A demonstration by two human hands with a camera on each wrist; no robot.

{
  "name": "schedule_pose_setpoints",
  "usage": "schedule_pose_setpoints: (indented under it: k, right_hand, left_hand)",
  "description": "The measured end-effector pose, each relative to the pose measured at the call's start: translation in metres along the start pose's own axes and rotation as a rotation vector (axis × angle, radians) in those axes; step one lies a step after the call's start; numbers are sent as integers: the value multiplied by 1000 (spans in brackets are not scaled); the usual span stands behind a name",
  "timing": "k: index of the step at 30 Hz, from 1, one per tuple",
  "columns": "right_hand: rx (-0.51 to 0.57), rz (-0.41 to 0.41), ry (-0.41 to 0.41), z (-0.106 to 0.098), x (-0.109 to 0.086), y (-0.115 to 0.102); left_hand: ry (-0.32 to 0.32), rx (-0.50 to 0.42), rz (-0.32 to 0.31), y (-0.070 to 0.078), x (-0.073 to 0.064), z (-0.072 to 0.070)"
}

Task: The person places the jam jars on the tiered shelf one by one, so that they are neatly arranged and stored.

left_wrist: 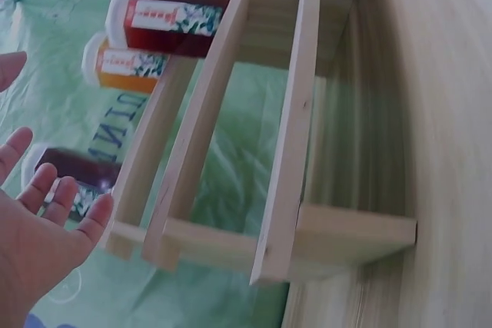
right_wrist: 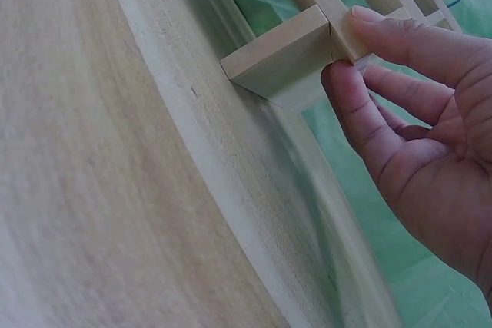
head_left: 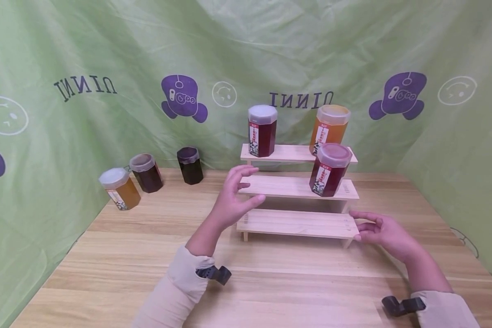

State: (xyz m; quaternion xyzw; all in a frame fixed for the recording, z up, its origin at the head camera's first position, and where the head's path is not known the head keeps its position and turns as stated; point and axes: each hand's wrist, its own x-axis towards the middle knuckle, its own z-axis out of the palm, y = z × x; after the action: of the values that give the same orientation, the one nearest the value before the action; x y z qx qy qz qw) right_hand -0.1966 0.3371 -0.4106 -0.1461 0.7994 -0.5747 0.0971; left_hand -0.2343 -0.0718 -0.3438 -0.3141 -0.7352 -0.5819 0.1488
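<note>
A three-tier wooden stand [head_left: 297, 223] stands on the table. At the right end of its lowest board, my right hand [head_left: 387, 232] pinches the corner between thumb and forefinger, as the right wrist view shows up close. My left hand [head_left: 235, 198] hovers by the left end of the middle board, fingers spread and holding nothing. On the top board are a dark red jar [head_left: 266, 139] at the left and an orange jar [head_left: 336, 132] at the right. Another dark red jar [head_left: 332, 175] sits at the right of the middle board, overlapping the orange one in the head view.
Left of the stand, on the wooden table [head_left: 147, 255], are a yellow-orange jar [head_left: 129, 196], a dark brownish jar [head_left: 149, 180] and a nearly black jar [head_left: 192, 171]. A green printed curtain [head_left: 229, 45] hangs behind and along both sides.
</note>
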Motion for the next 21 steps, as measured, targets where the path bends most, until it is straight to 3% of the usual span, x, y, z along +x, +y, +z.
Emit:
schedule_pose_setpoints:
  k: [4,11,21]
  right_hand:
    - [3,1,1,0,0,0]
    - [11,-7,-2,0,0,0]
    - [-3,-5,7,1,0,-1]
  left_hand:
    - [3,-24,-11,-2,-2,-11]
    - [30,-23,-85,-2,-5,-27]
    - [70,50,-76,26,-12,-42]
